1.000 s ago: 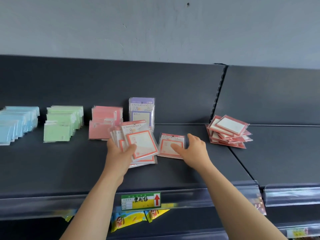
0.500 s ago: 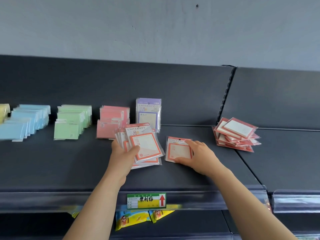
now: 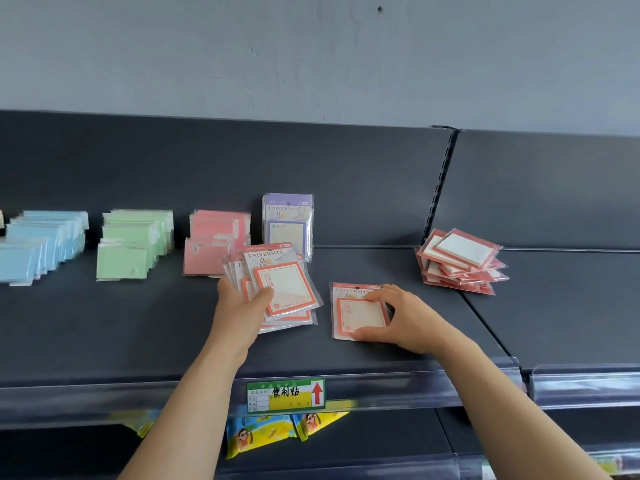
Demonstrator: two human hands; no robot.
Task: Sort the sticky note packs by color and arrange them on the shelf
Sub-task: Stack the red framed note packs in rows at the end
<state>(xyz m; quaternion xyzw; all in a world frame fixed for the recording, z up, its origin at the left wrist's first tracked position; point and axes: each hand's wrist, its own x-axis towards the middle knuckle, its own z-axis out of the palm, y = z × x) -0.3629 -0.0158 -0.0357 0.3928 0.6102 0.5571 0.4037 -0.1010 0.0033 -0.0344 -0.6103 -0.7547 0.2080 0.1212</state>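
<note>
From my remote seat I see 1 red-bordered pack (image 3: 360, 315) lying flat on the dark shelf (image 3: 138, 323), near the front and right of centre. The right hand (image 3: 405, 320) grips it, with the fingers curled over its top edge and the thumb against its bottom edge. Just left of it, the left hand (image 3: 239, 313) holds a fan of red-bordered packs (image 3: 284, 285). The thumb presses on the top pack's face and the fingers are underneath (I cannot count the packs in the fan).

Behind the fan, a purple pack (image 3: 288, 221) stands upright against the shelf's dark back panel (image 3: 363, 188). To its left, 3 rows run back to the panel: pink packs (image 3: 214, 244), then green packs (image 3: 135, 240), then blue packs (image 3: 41, 244) at the frame edge. To the right, well apart from the hands, a loose pile of red packs (image 3: 460, 261) lies across the seam between 2 shelf sections.

The shelf surface is matte charcoal. A clear plastic rail (image 3: 104, 400) runs along its front lip and carries a green and yellow price label (image 3: 285, 394) with a red arrow. Yellow snack packets (image 3: 256, 434) show on the level below. Above the back panel is a plain grey wall (image 3: 311, 57).
</note>
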